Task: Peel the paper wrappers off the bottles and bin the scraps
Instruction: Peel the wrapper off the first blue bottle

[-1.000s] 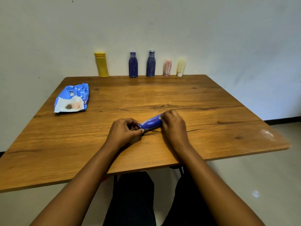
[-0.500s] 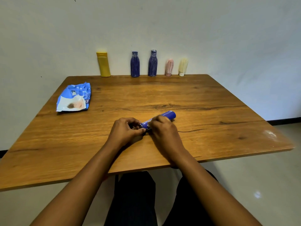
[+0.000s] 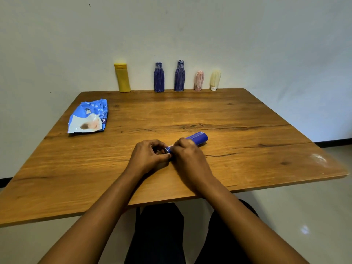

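A blue wrapped bottle (image 3: 198, 138) lies on its side on the wooden table (image 3: 219, 115), base pointing back right. My left hand (image 3: 147, 157) pinches its near end, the neck, with curled fingers. My right hand (image 3: 187, 159) lies over the bottle's middle and grips it, hiding that part. Along the far edge by the wall stand a yellow bottle (image 3: 122, 77), two blue wrapped bottles (image 3: 159, 77) (image 3: 179, 76), a pink wrapped bottle (image 3: 199, 80) and a cream wrapped bottle (image 3: 215, 80).
A flat blue and white plastic packet (image 3: 89, 117) lies at the table's left side. The table's near edge runs just above my lap. Pale floor shows to the right of the table.
My right hand has slid back along the bottle toward my left hand, uncovering the bottle's far end. My left hand has stayed on the near end.
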A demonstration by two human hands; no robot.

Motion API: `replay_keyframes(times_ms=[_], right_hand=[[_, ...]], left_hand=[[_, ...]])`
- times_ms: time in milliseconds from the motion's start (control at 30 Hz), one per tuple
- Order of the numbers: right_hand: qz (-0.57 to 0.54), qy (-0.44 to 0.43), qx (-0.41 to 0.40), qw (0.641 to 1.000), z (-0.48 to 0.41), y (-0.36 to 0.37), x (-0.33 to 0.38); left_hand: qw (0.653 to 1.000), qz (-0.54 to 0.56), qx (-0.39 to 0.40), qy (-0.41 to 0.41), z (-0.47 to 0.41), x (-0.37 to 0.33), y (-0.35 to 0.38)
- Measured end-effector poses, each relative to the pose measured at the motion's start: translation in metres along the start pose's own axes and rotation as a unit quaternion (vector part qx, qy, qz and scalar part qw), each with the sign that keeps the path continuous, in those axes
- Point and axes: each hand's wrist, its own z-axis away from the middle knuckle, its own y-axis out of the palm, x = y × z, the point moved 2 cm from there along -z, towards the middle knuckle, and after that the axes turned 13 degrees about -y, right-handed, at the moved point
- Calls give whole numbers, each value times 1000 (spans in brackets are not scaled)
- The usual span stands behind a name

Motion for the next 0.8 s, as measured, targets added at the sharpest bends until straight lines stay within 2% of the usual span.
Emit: replay_keyframes(times_ms=[33,67,167,300,433,600,733,800], right_hand=[[-5,-32,15,999,1,2,5],[-7,-25,14,1000,1,1,1],[-4,60,-29,998,-4,-4,-16],[-22,-31,11,999,-3,0,6],[-11,61,-25,998,-6,-6,-17],[-22,-44,27,998,-5,-3,9],[8,48,-2,999,-7,-7,-16],[7,16,6,1000,-7,-5,-8]], left_hand=[[1000,1,-1,2,0,0,0],[1000,-2,-2,5,-1,0,0],[1000,-15,-4,6,0,0,1],[1000,-16,-4,1,0,-1,0],[1000,-28,-5,5,-1,0,1],[1000,-23,-7,2,1,-1,0],[1000,-27,-7,3,1,-2,0],[1000,-22,-8,1,2,-2,1]])
